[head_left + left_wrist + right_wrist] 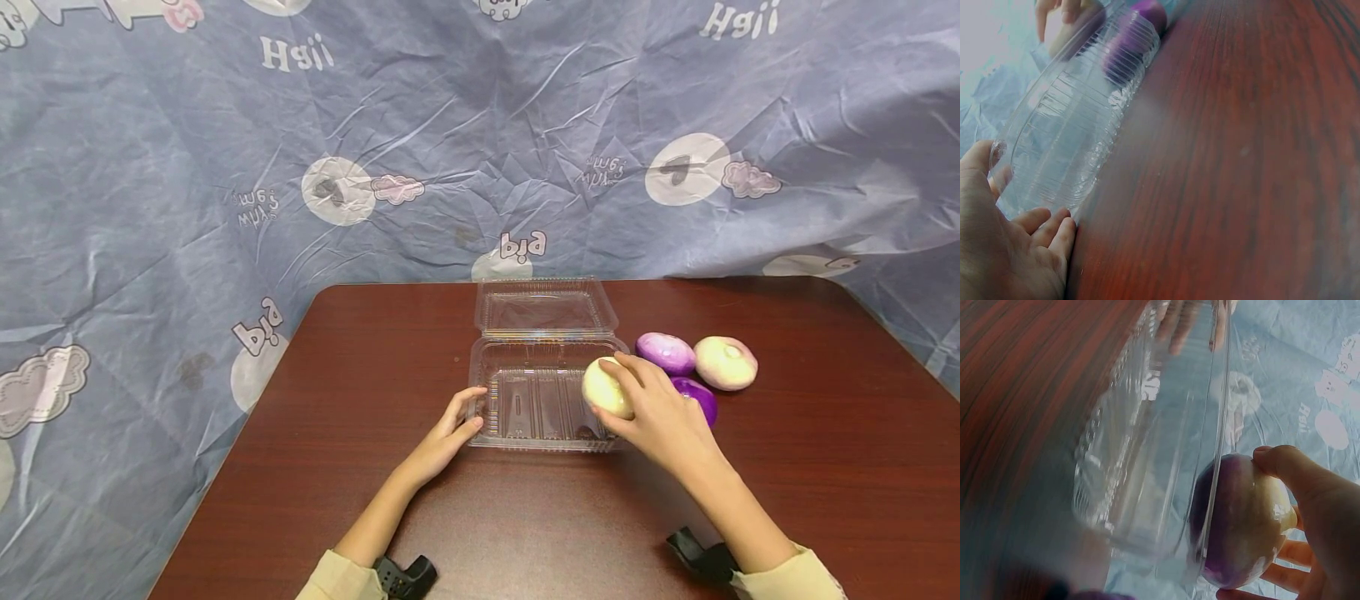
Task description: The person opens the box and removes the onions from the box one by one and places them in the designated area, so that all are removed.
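A clear plastic clamshell container (534, 437) lies open on the table. My left hand (447, 429) is at its left end, with fingers and thumb around the rim and side wall. My right hand (663, 414) grips a purple-and-cream turnip (606, 390) over the container's right side. In the right wrist view the turnip (1244, 519) is held by spread thumb and fingers, its purple half facing the clear wall. Just right of the container are a light purple turnip (664, 353), a cream turnip (726, 363) and a dark purple one (697, 400), partly behind my right hand.
The container's lid (545, 310) is folded back behind its base. All of it stands on a dark red-brown wooden table (360, 358). A blue-grey printed cloth (450, 133) hangs behind the far edge. Black straps (405, 577) are on both wrists.
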The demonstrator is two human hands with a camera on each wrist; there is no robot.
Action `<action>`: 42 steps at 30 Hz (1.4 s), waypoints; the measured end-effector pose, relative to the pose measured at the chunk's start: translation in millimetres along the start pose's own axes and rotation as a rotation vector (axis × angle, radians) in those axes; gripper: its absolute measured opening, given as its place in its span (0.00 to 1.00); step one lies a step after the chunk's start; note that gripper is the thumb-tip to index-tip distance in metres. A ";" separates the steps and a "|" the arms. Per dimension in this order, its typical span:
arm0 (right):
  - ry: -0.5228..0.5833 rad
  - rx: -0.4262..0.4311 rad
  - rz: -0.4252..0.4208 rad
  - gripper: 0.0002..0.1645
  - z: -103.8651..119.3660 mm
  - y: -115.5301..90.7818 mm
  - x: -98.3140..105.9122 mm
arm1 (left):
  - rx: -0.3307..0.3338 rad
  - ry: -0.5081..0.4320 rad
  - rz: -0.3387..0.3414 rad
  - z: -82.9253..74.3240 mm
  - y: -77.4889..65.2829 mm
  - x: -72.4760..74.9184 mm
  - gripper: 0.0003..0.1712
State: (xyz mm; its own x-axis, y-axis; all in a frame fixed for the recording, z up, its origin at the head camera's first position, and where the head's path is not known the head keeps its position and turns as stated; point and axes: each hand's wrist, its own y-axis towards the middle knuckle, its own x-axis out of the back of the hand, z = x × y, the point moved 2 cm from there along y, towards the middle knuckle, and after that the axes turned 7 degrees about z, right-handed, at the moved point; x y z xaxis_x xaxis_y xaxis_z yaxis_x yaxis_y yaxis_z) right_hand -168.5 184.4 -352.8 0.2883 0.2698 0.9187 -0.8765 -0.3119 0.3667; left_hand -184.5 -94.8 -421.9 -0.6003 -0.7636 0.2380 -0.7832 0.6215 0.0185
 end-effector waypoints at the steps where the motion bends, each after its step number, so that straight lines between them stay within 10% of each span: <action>1: -0.007 -0.001 -0.009 0.32 -2.4 -1.5 1.8 | 0.000 0.000 0.000 0.0 -0.1 0.0 0.27; 17: 0.031 -0.209 0.048 0.35 -47.7 -23.9 31.7 | -0.017 0.013 -0.001 1.8 1.2 0.6 0.28; 29: 0.083 -0.360 0.043 0.37 -94.4 -37.3 36.7 | -0.059 0.004 -0.040 31.3 8.9 1.8 0.25; 42: 0.103 -0.465 0.145 0.41 -132.2 -56.1 19.3 | -0.023 -0.013 -0.008 7.7 2.9 0.5 0.27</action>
State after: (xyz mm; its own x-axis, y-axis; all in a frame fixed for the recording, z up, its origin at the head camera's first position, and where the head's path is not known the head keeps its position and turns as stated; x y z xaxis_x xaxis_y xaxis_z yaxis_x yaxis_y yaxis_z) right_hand -164.7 327.6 -375.0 0.1322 0.3494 0.9276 -0.9906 0.0804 0.1109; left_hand -188.3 -94.7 -429.2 -0.5963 -0.7706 0.2249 -0.7840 0.6193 0.0430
